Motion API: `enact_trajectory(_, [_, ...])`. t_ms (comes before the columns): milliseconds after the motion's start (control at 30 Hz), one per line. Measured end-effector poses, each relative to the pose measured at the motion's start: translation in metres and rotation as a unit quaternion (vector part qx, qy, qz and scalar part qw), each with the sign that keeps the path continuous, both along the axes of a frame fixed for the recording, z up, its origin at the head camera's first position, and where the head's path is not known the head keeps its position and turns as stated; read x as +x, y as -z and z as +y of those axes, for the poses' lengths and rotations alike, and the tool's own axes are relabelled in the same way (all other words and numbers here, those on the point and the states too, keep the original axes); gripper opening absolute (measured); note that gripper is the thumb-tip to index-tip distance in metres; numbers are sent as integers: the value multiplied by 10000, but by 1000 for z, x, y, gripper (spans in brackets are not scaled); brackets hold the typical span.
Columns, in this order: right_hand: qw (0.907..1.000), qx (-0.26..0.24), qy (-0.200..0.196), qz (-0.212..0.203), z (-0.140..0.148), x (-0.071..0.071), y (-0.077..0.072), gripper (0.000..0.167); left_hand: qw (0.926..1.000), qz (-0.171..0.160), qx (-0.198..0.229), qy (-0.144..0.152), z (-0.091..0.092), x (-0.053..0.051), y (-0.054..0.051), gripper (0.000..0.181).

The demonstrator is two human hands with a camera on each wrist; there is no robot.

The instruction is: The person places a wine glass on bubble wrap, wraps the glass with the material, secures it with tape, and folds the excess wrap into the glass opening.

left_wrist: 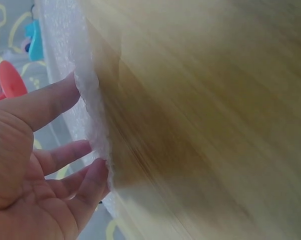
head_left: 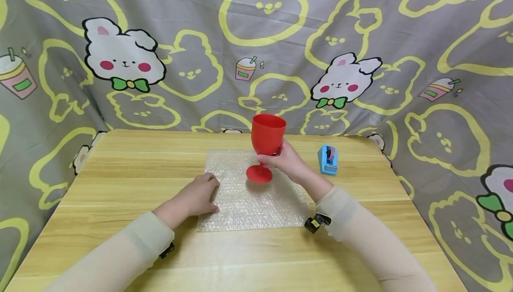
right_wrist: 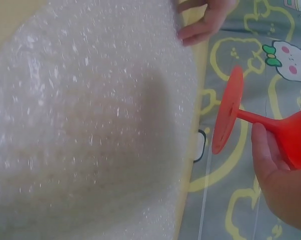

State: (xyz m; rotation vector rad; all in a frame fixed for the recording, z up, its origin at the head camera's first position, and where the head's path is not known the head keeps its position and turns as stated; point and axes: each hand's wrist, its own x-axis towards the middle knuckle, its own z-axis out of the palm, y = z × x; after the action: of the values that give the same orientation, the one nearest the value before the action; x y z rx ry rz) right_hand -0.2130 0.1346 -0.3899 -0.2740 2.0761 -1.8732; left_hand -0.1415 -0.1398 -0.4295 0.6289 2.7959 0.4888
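Note:
A red plastic goblet point(head_left: 267, 134) is upright in my right hand point(head_left: 290, 163), which grips it around the stem and lower bowl. Its round foot point(right_wrist: 228, 110) hangs above a flat sheet of bubble wrap point(head_left: 248, 212) and casts a shadow there. My left hand point(head_left: 199, 195) rests at the sheet's left edge. In the left wrist view its spread, slightly bent fingers point(left_wrist: 50, 102) touch that edge without pinching it, as far as I can see. Part of the bowl is cut off in the right wrist view.
A blue tape dispenser point(head_left: 328, 160) stands on the wooden table point(head_left: 140, 167), right of the bubble wrap. A grey curtain point(head_left: 192, 11) with yellow outlines and cartoon rabbits hangs behind the table and at both sides.

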Motion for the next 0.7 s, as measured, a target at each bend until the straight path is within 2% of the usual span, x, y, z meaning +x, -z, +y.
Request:
enact_trajectory(233, [9998,168,4,-66,-8,5,1,62,9999,-64,87,114,-3,-3,1,64])
enact_trajectory(433, [9996,208,-51,-179,-15,7,3,61,9998,-39,110,185,-5,-4,0,36])
enact_trajectory(567, [9997,152,-98,-191,-19,9,3,60,9994,121,182,257,-5,-6,-1,27])
enact_trajectory(700, [9996,35,-116,-252,-25,12,4,59,9987,344,240,302,-7,-8,2,27])
